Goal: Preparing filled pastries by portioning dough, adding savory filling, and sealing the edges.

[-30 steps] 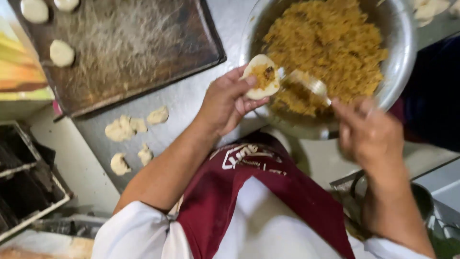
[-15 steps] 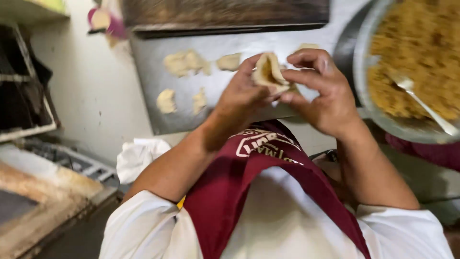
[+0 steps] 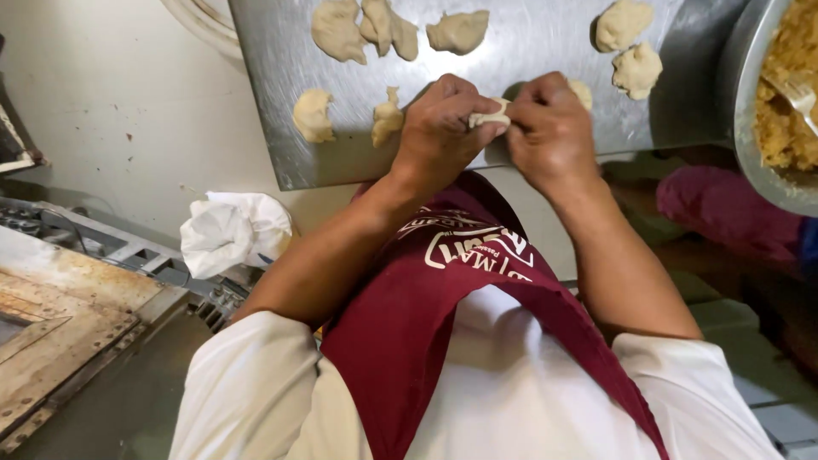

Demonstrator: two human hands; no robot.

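Observation:
A small pale filled dough piece is pinched between both my hands over the near edge of the steel table. My left hand grips it from the left, my right hand from the right, fingers closed on its edge. Most of the piece is hidden by my fingers. At the right edge stands a large metal bowl of yellow-brown crumbly filling with a fork lying in it.
Several raw dough lumps lie on the steel table: a cluster at the top, two left of my hands, two to the right. A crumpled white cloth sits below left, beside a worn rusty metal surface.
The view has dropped and shifted; the tray is out of sight. My right hand left the fork in the bowl and joined the left; the open, filled dough is now folded shut between both hands.

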